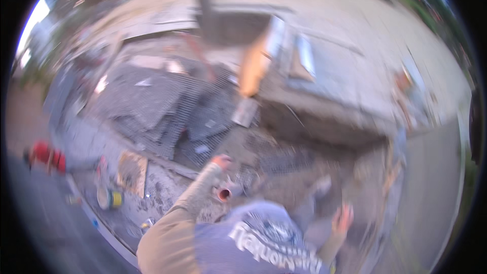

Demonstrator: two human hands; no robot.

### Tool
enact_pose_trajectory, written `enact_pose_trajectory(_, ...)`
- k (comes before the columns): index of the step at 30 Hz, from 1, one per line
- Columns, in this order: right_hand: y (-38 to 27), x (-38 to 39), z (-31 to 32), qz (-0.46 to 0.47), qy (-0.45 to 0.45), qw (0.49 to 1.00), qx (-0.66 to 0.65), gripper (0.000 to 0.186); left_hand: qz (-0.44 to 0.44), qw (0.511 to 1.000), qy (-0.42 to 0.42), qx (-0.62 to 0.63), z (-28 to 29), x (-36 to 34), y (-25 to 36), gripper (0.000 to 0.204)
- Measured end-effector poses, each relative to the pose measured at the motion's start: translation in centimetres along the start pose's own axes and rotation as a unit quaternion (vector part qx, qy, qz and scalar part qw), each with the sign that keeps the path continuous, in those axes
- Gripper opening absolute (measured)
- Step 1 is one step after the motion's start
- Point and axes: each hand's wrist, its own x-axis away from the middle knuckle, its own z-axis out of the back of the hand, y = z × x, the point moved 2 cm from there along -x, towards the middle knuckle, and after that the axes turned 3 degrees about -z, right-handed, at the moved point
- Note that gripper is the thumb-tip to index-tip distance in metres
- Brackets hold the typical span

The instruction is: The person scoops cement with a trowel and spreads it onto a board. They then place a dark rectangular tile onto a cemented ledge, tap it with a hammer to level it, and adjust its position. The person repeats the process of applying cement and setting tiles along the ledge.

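Note:
The picture is smeared by motion. My left hand [222,161] is out at the middle, just above an orange-brown pipe end [225,194] and near grey mesh sheets [147,96]; its fingers are too blurred to read. My right hand [343,217] is low at the right, over the dirt floor [269,187] of a low-walled pit; whether it holds anything cannot be made out. My torso in a printed blue-grey shirt fills the bottom middle.
A person in red [48,158] is at the left, by a bucket [109,198] and a stained board [132,172]. An orange-faced panel [256,61] leans on a concrete wall [324,111]. A pale dirt area [355,15] lies beyond; a paved strip [426,182] runs along the right.

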Motion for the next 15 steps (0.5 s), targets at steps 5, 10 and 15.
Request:
enact_pose_trajectory(5,-10.5,-15.4,0.6,-0.019,-0.068,0.994,0.078,0.018,0.178,0.959,-0.022,0.221,-8.4,1.7,-1.7,0.033)
enact_pose_trajectory(10,-11.8,-20.7,2.3,-0.06,-0.075,0.982,0.162,0.025,0.366,0.912,-0.125,0.139,-7.7,11.2,-0.3,0.035)
enact_pose_trajectory(15,-22.0,-49.4,6.2,0.348,-0.004,0.783,0.515,0.039,0.372,0.902,-0.091,0.2,-22.9,6.4,17.4,0.038)
